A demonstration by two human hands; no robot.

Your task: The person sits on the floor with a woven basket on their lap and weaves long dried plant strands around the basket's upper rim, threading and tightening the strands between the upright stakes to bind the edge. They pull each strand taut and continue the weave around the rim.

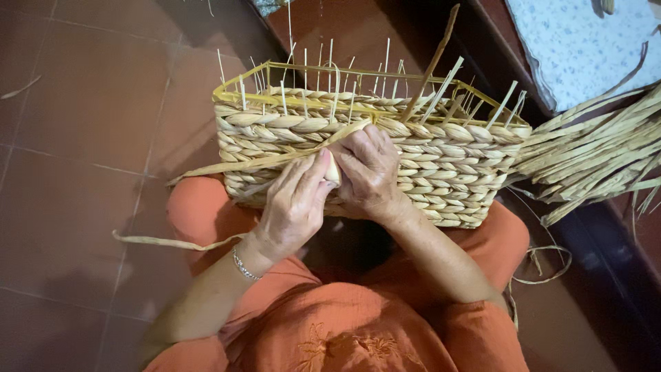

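Note:
A half-woven rectangular basket (441, 165) of twisted straw-coloured fibre rests on my lap, its yellow wire frame and thin upright stakes sticking out at the top. My left hand (292, 207) pinches a flat fibre strand (234, 165) against the basket's near wall; the strand runs off to the left. My right hand (368, 172) presses on the same wall, fingers closed over the strand where it enters the weave. A silver bracelet sits on my left wrist.
A bundle of loose dried fibre strips (599, 151) lies at the right, next to the basket. A patterned pale cloth (578, 48) covers a dark wooden surface at top right. Red-brown floor tiles (82, 138) spread to the left. A stray strand (172, 242) trails over my knee.

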